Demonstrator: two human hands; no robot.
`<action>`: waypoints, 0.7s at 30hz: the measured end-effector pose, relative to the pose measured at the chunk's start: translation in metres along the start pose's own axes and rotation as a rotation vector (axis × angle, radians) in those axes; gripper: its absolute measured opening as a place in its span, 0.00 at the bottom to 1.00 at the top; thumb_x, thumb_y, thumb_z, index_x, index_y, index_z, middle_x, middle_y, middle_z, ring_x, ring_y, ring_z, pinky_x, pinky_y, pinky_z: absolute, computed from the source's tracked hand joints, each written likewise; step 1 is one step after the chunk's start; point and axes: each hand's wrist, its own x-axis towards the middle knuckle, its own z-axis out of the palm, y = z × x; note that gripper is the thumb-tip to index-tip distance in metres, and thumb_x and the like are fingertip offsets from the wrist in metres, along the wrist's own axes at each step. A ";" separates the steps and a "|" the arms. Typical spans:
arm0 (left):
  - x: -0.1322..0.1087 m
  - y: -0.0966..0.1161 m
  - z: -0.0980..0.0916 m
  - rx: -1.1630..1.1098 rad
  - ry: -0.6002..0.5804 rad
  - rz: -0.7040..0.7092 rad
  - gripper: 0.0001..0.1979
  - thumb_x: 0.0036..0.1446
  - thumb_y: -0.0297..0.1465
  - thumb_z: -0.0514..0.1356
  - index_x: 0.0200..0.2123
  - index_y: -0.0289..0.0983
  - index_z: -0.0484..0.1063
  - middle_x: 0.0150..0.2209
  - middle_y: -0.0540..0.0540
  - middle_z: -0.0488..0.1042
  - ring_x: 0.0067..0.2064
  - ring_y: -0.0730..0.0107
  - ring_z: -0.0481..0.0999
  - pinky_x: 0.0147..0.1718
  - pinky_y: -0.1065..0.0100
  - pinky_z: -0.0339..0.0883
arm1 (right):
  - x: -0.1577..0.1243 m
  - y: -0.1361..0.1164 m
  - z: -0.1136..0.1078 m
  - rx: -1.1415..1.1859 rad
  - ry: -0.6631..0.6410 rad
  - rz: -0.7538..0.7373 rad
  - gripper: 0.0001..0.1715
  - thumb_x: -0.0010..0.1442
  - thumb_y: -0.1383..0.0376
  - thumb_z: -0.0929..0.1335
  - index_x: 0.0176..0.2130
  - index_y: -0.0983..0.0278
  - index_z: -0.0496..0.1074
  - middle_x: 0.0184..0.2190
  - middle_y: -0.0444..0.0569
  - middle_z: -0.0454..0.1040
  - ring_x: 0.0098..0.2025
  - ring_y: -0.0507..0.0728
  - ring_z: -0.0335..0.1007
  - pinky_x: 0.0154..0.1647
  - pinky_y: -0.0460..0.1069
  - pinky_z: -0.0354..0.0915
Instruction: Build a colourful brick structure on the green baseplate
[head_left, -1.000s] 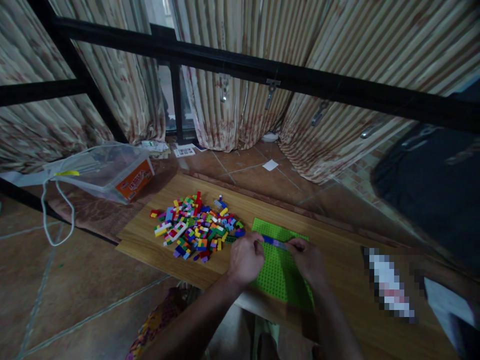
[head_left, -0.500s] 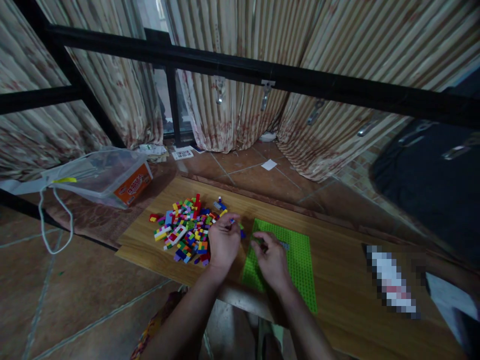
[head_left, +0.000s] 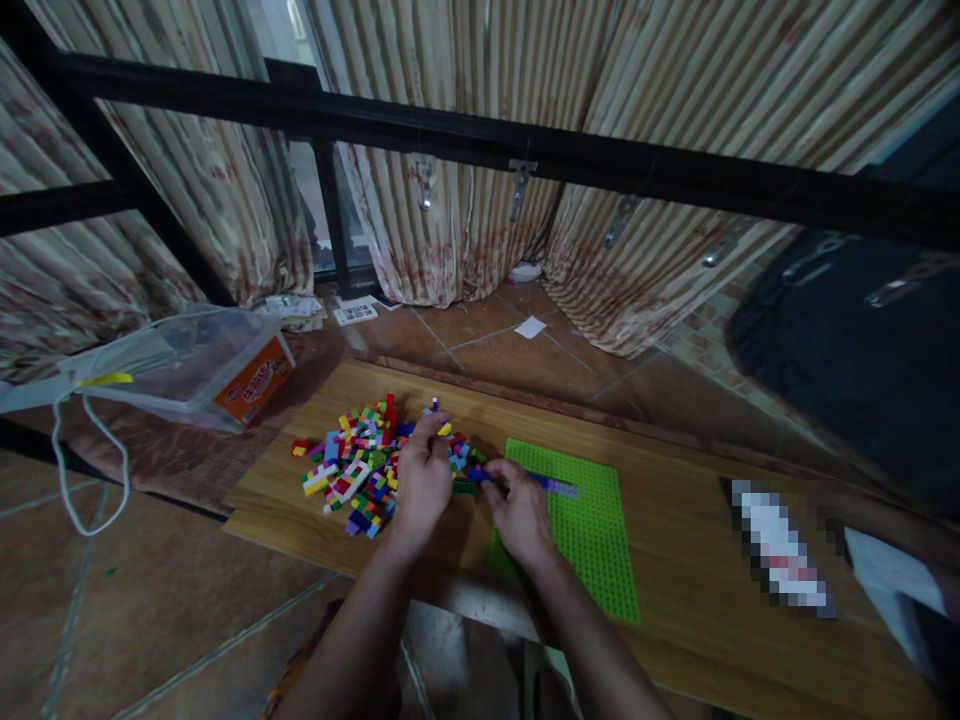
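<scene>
Striped curtains hang across the far side, behind a wooden table; tiled floor beyond it, clear bin to the far left. Light dim.

Loose pile of bricks on the left part of the table, mixed colours, some lying apart at its edges. Green board lies flat to the right of the pile. On its far half: row of blue and lavender bricks, running left to right, its left end close to the right hand.

Left hand over the right side of the pile, index finger stretched toward the far side. Cannot tell whether its fingers hold anything. Right hand above the board's left edge, thumb and finger drawn near each other at a blue brick; contact looks likely, but a firm clamp cannot be confirmed. Dark green brick lies between the hands.

Risks, judged: blue brick may slip, since only fingertips are near it. Left hand could scatter small bricks, the pile being loose. Right wrist, low over the board, might nudge it askew or knock the row; whether its studs are fully pressed home cannot be seen.
</scene>
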 end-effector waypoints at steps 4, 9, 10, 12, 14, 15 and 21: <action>0.001 -0.001 0.002 -0.017 -0.018 0.018 0.19 0.56 0.25 0.50 0.49 0.38 0.70 0.31 0.50 0.70 0.31 0.70 0.68 0.34 0.69 0.62 | -0.005 0.004 -0.008 0.152 0.048 0.005 0.09 0.58 0.66 0.65 0.40 0.61 0.71 0.37 0.47 0.76 0.38 0.56 0.72 0.42 0.51 0.66; -0.002 0.002 0.010 -0.131 -0.073 0.051 0.19 0.53 0.25 0.51 0.49 0.36 0.69 0.34 0.49 0.70 0.35 0.70 0.69 0.37 0.69 0.63 | -0.013 0.007 -0.022 0.353 0.093 0.021 0.09 0.59 0.63 0.66 0.41 0.62 0.72 0.37 0.48 0.76 0.39 0.55 0.72 0.42 0.50 0.66; -0.004 0.004 0.012 -0.154 -0.106 0.029 0.18 0.54 0.27 0.53 0.48 0.37 0.70 0.35 0.49 0.71 0.36 0.69 0.69 0.38 0.69 0.64 | -0.014 0.006 -0.024 0.366 0.093 0.014 0.09 0.59 0.63 0.66 0.41 0.61 0.72 0.37 0.47 0.76 0.39 0.55 0.72 0.41 0.49 0.66; -0.007 0.007 0.016 -0.189 -0.204 -0.039 0.14 0.56 0.34 0.55 0.44 0.36 0.72 0.36 0.48 0.73 0.37 0.69 0.71 0.36 0.69 0.64 | -0.015 0.004 -0.030 0.354 0.089 -0.019 0.08 0.59 0.63 0.67 0.40 0.61 0.72 0.37 0.47 0.76 0.39 0.55 0.72 0.40 0.49 0.65; -0.010 0.009 0.020 -0.208 -0.339 -0.090 0.16 0.57 0.41 0.55 0.37 0.35 0.75 0.31 0.48 0.73 0.33 0.70 0.70 0.32 0.70 0.63 | -0.015 0.000 -0.035 0.312 0.077 -0.071 0.07 0.60 0.65 0.66 0.39 0.60 0.73 0.36 0.46 0.75 0.39 0.54 0.71 0.39 0.48 0.65; -0.012 0.010 0.021 -0.213 -0.407 -0.098 0.17 0.56 0.43 0.56 0.32 0.35 0.75 0.28 0.49 0.72 0.30 0.71 0.69 0.30 0.70 0.62 | -0.015 -0.002 -0.038 0.291 0.067 -0.100 0.07 0.60 0.66 0.66 0.39 0.60 0.73 0.37 0.46 0.75 0.39 0.54 0.71 0.39 0.48 0.65; -0.016 0.014 0.021 -0.290 -0.557 -0.181 0.10 0.48 0.36 0.62 0.28 0.34 0.77 0.26 0.50 0.73 0.29 0.72 0.68 0.30 0.71 0.61 | -0.014 -0.008 -0.051 0.246 -0.003 -0.195 0.10 0.61 0.67 0.66 0.43 0.59 0.73 0.39 0.47 0.75 0.41 0.54 0.71 0.41 0.48 0.67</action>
